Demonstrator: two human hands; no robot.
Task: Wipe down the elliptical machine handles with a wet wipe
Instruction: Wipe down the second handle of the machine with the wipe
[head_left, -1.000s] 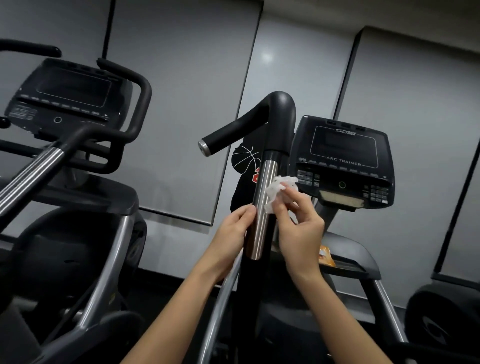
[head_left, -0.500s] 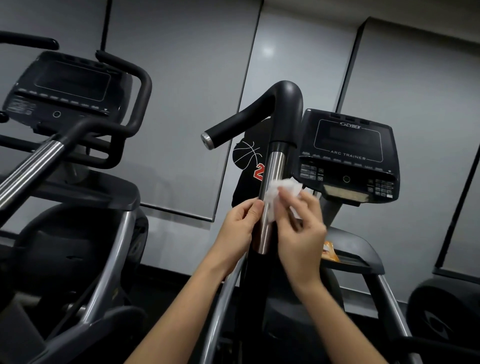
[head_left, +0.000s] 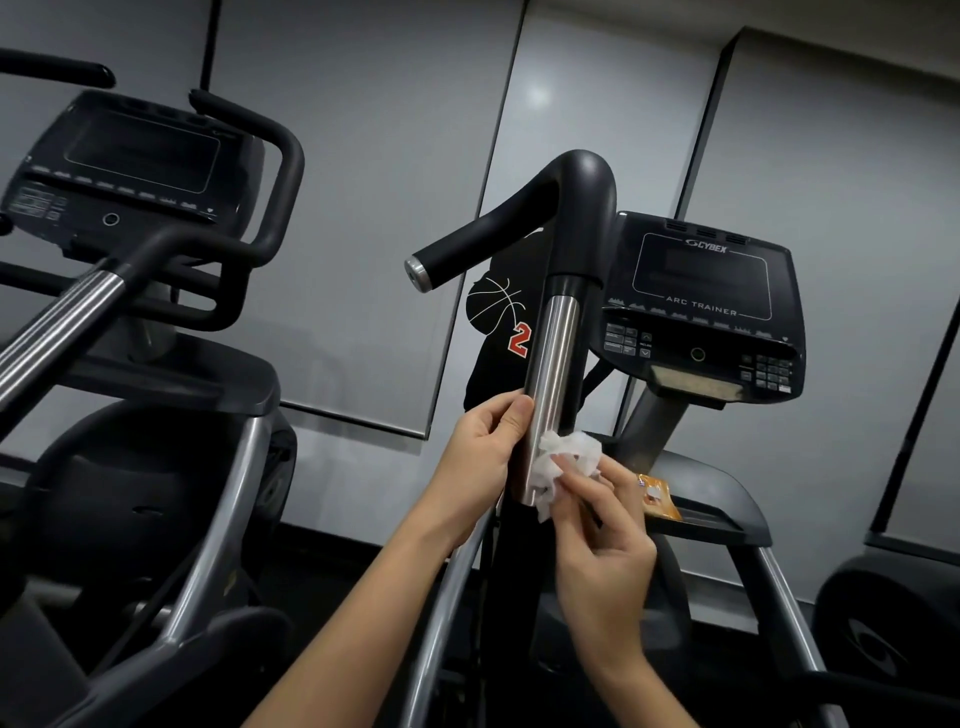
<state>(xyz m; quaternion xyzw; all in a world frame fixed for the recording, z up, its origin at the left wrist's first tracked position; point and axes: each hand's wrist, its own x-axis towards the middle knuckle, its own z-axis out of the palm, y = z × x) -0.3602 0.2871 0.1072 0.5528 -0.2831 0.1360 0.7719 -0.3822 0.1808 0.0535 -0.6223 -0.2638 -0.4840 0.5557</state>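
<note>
An upright elliptical handle stands in the centre, with a black bent grip (head_left: 566, 208) on top and a shiny steel sleeve (head_left: 550, 374) below it. My right hand (head_left: 602, 540) pinches a crumpled white wet wipe (head_left: 563, 460) and presses it against the lower right side of the steel sleeve. From the left, my left hand (head_left: 480, 447) grips the same sleeve, thumb lying on the metal just above the wipe.
The machine's black console (head_left: 701, 306) sits right behind the handle, with an orange packet (head_left: 657, 499) on its tray. A dark shirt with a basketball print (head_left: 501, 322) hangs behind the handle. A second machine (head_left: 140, 270) with black handlebars fills the left side.
My right hand has slid the wipe down the steel sleeve, from near its upper part to its lower end. My left hand has kept hold of the sleeve.
</note>
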